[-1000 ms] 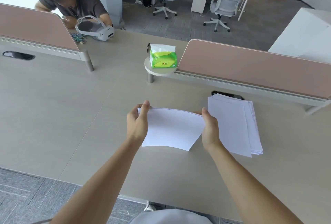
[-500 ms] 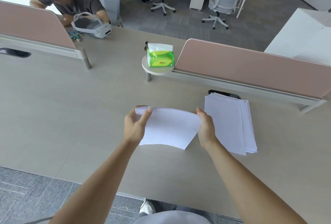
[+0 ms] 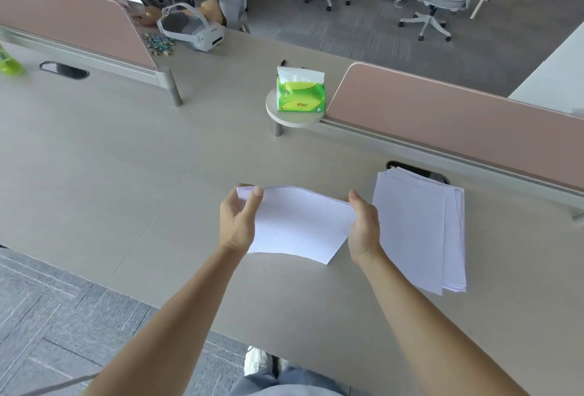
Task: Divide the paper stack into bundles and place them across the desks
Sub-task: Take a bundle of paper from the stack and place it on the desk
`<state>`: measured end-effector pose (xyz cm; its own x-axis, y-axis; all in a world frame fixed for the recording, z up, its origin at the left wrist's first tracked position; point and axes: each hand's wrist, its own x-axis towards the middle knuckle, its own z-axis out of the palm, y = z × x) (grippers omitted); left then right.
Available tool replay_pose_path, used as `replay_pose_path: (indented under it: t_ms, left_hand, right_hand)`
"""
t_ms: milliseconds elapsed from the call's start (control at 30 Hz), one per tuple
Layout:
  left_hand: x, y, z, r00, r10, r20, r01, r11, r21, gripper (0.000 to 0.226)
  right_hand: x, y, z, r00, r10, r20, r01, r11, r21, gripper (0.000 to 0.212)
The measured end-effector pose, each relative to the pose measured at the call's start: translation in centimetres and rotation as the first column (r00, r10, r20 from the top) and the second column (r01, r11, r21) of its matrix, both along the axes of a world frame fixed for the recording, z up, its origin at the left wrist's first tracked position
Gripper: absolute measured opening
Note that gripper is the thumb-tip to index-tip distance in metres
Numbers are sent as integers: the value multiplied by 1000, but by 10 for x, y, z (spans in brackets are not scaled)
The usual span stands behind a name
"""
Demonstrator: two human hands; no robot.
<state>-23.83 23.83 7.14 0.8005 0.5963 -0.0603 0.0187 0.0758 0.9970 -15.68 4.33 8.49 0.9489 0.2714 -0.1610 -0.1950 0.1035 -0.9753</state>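
Paper bundle (image 3: 300, 225) sits between my two hands above the near middle of the desk (image 3: 110, 174), bowed upward across its far edge. My left hand (image 3: 237, 221) pinches its far left corner, thumb on top and fingers curled beneath. My right hand (image 3: 364, 227) clamps the right edge, thumb pointing away from me. Both forearms reach forward from the near edge. Just right of my right hand, the paper stack (image 3: 417, 228) lies flat on the desk, its sheets slightly fanned. Farther off, a green tissue pack (image 3: 300, 92) stands on a small round shelf (image 3: 284, 117); its red print is too small for me to read.
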Motion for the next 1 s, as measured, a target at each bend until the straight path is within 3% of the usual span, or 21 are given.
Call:
replay_pose_path:
  t_ms: [133, 233, 333, 500, 700, 767, 867, 933, 1000]
  left_hand:
    - [4, 1, -2, 995, -25, -93, 41, 984, 172, 47]
    - [6, -3, 0, 991, 9, -136, 26, 967, 254, 43]
    - [12, -6, 0, 983, 71, -166, -16, 950, 313, 41]
    - [14, 14, 11, 978, 135, -161, -75, 940, 332, 53]
    - [-17, 75, 49, 990, 135, -48, -113, 942, 317, 84]
    - [-33, 101, 63, 985, 173, 1, -165, 936, 310, 80]
    - [-63, 144, 83, 970, 231, 81, -244, 941, 236, 67]
    - [-83, 178, 91, 958, 265, 112, -282, 942, 183, 52]
    - [-102, 215, 96, 953, 278, 125, -294, 946, 140, 35]
  right_hand:
    - [12, -9, -3, 994, 94, 55, -93, 996, -11, 79]
    - [16, -18, -8, 968, 236, 79, -222, 963, -154, 32]
    - [21, -13, -9, 962, 249, 116, -206, 934, -291, 7]
    - [34, 13, 8, 945, 242, 219, -165, 932, -322, 20]
    - [35, 69, 52, 874, 390, 289, -307, 906, -292, 19]
    - [28, 96, 64, 851, 454, 265, -382, 881, -280, 3]
    - [9, 147, 71, 828, 501, 254, -431, 857, -283, 10]
    - [-11, 187, 74, 825, 497, 271, -418, 858, -299, 4]
    - [-34, 228, 78, 828, 469, 308, -380, 873, -307, 18]
